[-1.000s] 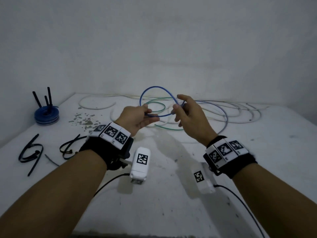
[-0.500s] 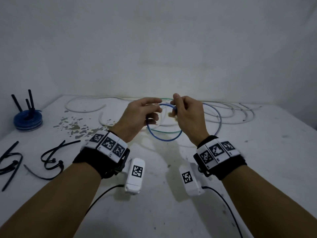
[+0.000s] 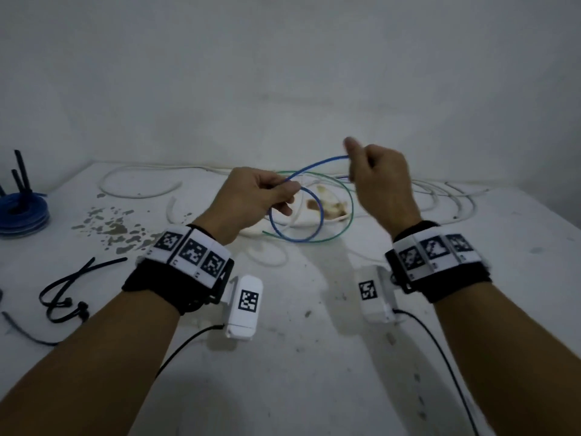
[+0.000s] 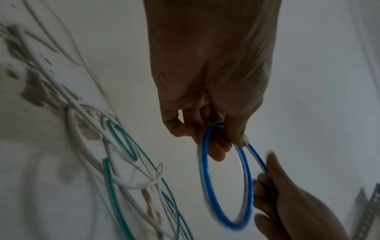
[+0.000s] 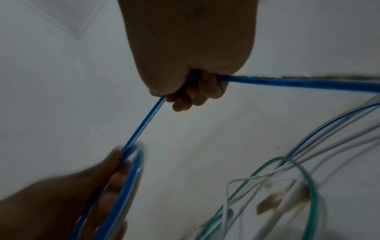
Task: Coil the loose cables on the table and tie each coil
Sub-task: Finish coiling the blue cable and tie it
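- Head view: my left hand (image 3: pixel 251 199) has its fingers curled, thumb and fingertips pinching the blue cable (image 3: pixel 295 215) where its loop closes; the loop hangs below, above the white table (image 3: pixel 314 357). My right hand (image 3: pixel 377 184), raised higher, is closed round the same cable farther along.
- Beneath the loop lie a green cable (image 3: pixel 345 221) and white cables (image 3: pixel 141 195). At the left edge sit a tied blue coil (image 3: pixel 23 212) and loose black ties (image 3: pixel 66 294).
- Left wrist view: my fingers (image 4: pixel 236 133) pinch the top of the blue loop; my right hand holds its far side.
- Right wrist view: my fist (image 5: pixel 191 84) is wrapped round the cable, which leaves on both sides, one run leading down to my left hand.
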Tool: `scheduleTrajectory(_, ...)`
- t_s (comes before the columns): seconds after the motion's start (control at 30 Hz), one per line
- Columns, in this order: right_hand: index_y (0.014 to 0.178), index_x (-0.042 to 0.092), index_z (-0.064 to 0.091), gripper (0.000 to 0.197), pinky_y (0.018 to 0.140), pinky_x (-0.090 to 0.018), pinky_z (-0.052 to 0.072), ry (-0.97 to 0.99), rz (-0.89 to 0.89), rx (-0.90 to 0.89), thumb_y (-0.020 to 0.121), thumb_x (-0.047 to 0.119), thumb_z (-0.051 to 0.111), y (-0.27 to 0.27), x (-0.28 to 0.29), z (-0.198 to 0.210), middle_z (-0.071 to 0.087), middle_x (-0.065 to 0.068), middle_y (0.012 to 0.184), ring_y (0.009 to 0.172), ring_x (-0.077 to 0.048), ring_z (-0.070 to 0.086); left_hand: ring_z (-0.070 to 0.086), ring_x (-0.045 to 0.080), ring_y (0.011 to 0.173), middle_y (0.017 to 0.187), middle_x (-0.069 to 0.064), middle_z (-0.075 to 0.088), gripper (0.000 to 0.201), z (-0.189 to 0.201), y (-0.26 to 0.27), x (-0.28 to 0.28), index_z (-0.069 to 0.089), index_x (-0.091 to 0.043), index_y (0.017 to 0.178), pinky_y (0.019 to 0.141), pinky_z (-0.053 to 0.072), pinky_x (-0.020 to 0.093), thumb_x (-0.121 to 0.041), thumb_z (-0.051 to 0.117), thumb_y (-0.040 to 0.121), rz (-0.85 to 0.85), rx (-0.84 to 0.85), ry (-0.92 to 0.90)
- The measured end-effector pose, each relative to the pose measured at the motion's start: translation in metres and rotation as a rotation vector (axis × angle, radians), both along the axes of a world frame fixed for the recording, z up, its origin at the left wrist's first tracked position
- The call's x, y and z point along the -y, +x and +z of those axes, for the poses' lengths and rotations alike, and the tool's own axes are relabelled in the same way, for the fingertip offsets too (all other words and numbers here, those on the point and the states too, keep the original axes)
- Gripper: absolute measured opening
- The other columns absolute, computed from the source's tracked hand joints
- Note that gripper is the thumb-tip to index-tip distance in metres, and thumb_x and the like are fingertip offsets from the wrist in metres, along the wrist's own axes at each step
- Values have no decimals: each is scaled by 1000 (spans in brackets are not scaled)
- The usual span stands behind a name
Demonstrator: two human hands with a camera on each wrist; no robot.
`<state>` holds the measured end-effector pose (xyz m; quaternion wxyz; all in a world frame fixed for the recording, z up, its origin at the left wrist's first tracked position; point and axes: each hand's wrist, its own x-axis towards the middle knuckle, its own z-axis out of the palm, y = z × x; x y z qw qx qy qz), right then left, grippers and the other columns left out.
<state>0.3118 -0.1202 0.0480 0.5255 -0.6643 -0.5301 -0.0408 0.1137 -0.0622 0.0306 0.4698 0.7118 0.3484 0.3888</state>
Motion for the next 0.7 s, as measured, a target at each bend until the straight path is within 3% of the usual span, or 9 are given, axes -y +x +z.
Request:
scheduleTrajectory(0.07,60,4,54,60,64,-41,42,-29,-115,60,101,46,46,29,-1,0,53,-9,55,63,-29,54,65,5,57,63,-6,71,11,-5,-8,-8,75,-9,91,56,45,14,-19,72,88,47,47,-7)
scheduleTrajectory(0.2,75,3,65,58,71,-39,43,-255,-177,201,104,43,34,45,-5,-16,66,-17,77,80,-37,61,60,3,52,59,-7,69,8,-12,-4,-10,74,-12,82,57,45,11,-16,72,89,89,60,3)
scheduleTrajectory(0.3,106,6,65,42,82,-38,40,-112,-61,333,97,30,32,16,-4,-25,68,-16,103,100,-36,58,59,2,51,57,-7,68,9,-13,7,-6,74,-9,86,54,44,12,-16,72,89,49,10,-24)
scheduleTrajectory(0.4,133,7,52,45,89,-34,42,-82,134,478,97,33,43,-10,-4,-23,62,-9,121,109,-25,55,59,-1,51,62,-2,70,10,-10,11,-2,74,-9,87,54,47,13,-18,70,91,-7,-72,-3)
scheduleTrajectory(0.5,127,7,56,52,85,-38,47,-26,158,612,94,48,53,-19,-2,-13,62,-7,118,106,-26,56,59,-2,52,70,3,72,13,-9,6,0,74,-6,87,55,46,10,-16,68,92,-39,-136,40)
scheduleTrajectory(0.6,128,7,59,55,85,-41,43,68,94,886,93,48,52,-26,-3,-5,64,-9,122,114,-30,55,59,-3,51,69,4,73,15,-6,3,2,75,-2,83,54,42,7,-13,70,90,-51,-213,112)
scheduleTrajectory(0.63,125,9,62,50,80,-41,43,59,100,962,94,47,49,-32,-4,-6,66,-9,116,110,-32,58,58,-4,50,65,1,72,12,-5,3,2,75,-5,78,53,41,7,-9,70,88,-51,-241,130)
scheduleTrajectory(0.7,99,13,70,43,65,-38,42,-40,120,1013,98,44,40,-41,-5,-12,69,-9,89,85,-35,62,57,-4,48,56,-7,67,20,-2,5,3,73,-11,69,51,40,8,0,67,84,-42,-266,165)
